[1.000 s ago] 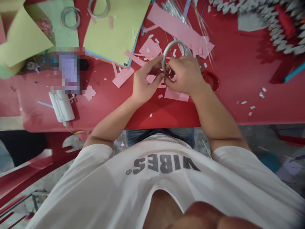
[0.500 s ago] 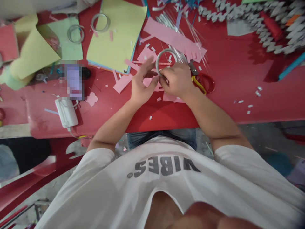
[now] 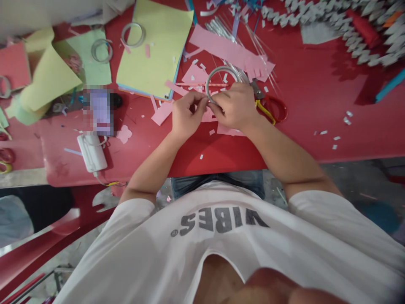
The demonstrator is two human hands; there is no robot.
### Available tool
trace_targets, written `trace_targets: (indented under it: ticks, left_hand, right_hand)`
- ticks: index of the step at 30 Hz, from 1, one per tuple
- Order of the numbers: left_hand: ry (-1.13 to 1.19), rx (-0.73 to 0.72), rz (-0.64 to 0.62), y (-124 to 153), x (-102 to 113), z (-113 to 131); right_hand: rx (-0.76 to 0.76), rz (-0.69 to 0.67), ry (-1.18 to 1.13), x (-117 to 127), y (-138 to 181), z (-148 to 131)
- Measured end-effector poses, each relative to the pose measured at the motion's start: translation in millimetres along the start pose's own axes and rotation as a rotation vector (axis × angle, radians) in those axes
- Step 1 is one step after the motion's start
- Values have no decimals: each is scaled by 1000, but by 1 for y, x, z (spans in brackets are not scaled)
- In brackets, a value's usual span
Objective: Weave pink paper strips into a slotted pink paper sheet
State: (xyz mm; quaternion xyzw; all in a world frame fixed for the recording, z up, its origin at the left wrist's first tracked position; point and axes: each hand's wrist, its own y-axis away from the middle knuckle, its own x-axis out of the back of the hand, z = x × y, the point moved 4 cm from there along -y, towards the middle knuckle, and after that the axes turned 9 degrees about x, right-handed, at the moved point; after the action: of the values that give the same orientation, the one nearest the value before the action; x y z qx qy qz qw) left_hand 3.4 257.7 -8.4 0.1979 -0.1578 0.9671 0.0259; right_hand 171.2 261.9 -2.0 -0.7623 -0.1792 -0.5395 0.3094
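Both hands meet over the red table (image 3: 316, 101). My right hand (image 3: 236, 107) grips the lower edge of a thin clear tape roll (image 3: 212, 76), which stands up from the fingers. My left hand (image 3: 185, 114) is curled with thumb and fingers pinched at the roll's near edge, beside the right hand's fingertips. Whether a strip of tape is between the left fingers I cannot make out. Pink paper scraps (image 3: 198, 75) lie under and around the hands.
Red-and-yellow scissors (image 3: 272, 109) lie just right of my right hand. A long pink strip (image 3: 230, 50), yellow-green sheets (image 3: 155, 46) with two more tape rolls (image 3: 133, 33), a white charger (image 3: 91, 152) and a grey paper garland (image 3: 348, 25) lie around.
My left fingers, stretched out beside the roll before, have curled into a pinch at its edge. The view shifted slightly; the right hand keeps its hold on the roll.
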Motion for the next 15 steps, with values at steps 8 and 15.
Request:
trace_targets:
  ticks: [8, 15]
  left_hand:
    - [204, 6, -57, -3, -1, 11]
    - [610, 153, -72, -15, 1, 3]
  right_hand:
    - [46, 227, -132, 0, 2, -2]
    - [-19, 392, -283, 7, 7, -15]
